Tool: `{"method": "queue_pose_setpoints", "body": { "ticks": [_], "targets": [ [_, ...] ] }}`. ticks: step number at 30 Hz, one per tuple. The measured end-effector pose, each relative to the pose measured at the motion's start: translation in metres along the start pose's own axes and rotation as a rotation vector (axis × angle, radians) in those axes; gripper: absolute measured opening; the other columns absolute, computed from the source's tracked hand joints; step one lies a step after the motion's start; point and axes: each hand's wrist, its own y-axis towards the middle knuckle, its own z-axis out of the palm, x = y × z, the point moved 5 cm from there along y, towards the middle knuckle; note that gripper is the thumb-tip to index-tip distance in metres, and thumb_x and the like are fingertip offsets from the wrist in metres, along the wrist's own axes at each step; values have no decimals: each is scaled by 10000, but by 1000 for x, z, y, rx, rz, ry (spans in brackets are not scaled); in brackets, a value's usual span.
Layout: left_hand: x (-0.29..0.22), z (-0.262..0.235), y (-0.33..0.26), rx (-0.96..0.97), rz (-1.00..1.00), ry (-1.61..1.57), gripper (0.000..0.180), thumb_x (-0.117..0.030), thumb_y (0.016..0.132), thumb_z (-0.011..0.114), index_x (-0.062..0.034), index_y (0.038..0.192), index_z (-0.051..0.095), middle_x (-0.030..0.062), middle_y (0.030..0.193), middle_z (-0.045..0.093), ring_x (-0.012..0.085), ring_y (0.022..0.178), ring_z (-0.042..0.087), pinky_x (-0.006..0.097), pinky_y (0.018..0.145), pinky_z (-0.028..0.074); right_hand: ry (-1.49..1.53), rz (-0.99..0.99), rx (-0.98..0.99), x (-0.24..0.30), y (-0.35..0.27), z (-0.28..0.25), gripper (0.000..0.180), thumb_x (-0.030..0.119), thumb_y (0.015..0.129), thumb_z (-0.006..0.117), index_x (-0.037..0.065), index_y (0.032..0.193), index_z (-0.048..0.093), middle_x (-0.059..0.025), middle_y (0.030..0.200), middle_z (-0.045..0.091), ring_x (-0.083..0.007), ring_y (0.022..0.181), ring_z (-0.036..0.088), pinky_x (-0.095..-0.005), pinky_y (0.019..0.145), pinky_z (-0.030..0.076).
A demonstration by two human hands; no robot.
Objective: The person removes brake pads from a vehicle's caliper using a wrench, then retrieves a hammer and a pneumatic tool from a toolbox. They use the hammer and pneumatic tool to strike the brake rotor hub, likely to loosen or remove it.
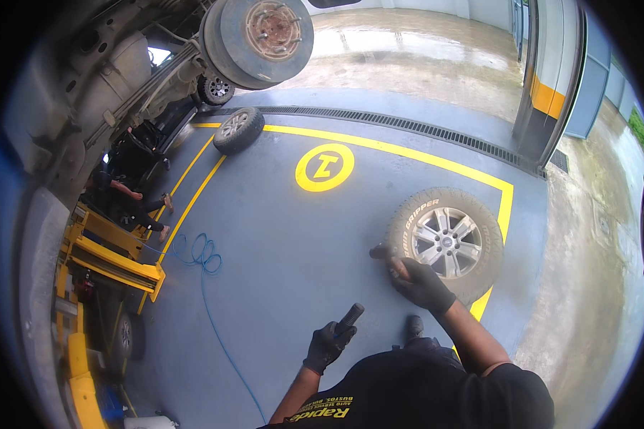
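Observation:
My left hand [325, 349], in a black glove, is closed around a short black cylinder [352, 314] that sticks up past the fingers; its exact kind does not show. My gloved right hand [418, 286] is raised in front of the wheel and appears closed on a small dark object [381, 252], too blurred to name. A brownish patch shows at its fingers. Behind that hand a wheel with a silver spoked rim [447, 243] lies flat on the floor, its lower left edge partly covered by the hand and forearm.
A raised vehicle with a bare brake drum [268, 36] hangs at upper left. Another wheel [238, 130] lies beyond. A blue air hose [206, 257] curls across the grey floor. Yellow lift parts [114, 257] and a co-worker's legs [147, 213] are at left. A drain grate [408, 127] crosses behind.

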Motion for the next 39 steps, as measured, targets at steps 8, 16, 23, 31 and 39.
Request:
{"method": "queue_pose_setpoints", "body": {
  "ticks": [8, 16, 23, 31, 39],
  "targets": [
    [-45, -81, 77, -354, -235, -121, 341, -315, 856, 730, -28, 740, 585, 14, 579, 586, 85, 508, 529, 273, 507, 436, -437, 528, -126, -210, -119, -90, 270, 252, 852, 641, -15, 857, 605, -175, 740, 639, -308, 685, 634, -421, 679, 492],
    [-157, -289, 217, -926, 357, -78, 260, -194, 871, 720, 33, 846, 596, 40, 711, 593, 64, 615, 519, 236, 562, 432, 84, 325, -175, -65, 51, -128, 335, 206, 878, 605, -31, 1115, 600, -52, 851, 603, -103, 742, 561, -281, 649, 456],
    [-289, -437, 305, -1217, 373, 427, 371, -377, 855, 699, -58, 1044, 692, 120, 944, 707, 219, 863, 676, 338, 729, 508, 506, 192, -191, -72, 162, -48, 427, 367, 1000, 489, -20, 1176, 538, 63, 650, 434, -25, 536, 414, -211, 476, 371],
    [-343, -497, 390, -1541, 1071, 1503, 475, -40, 849, 635, -266, 1266, 620, 92, 1158, 661, 200, 938, 677, 287, 756, 554, 481, -356, -265, 46, 339, -11, 497, 436, 1014, 389, -10, 1200, 504, 7, 647, 487, -60, 508, 450, -222, 531, 396],
    [-358, -451, 375, -1411, 1173, 1177, 498, -13, 860, 604, -295, 1270, 625, 36, 1262, 633, 190, 1010, 665, 276, 802, 547, 442, -428, -350, 43, 381, 19, 511, 486, 1009, 365, 0, 1055, 517, -2, 598, 476, -65, 451, 431, -229, 460, 366]
  ]
}}
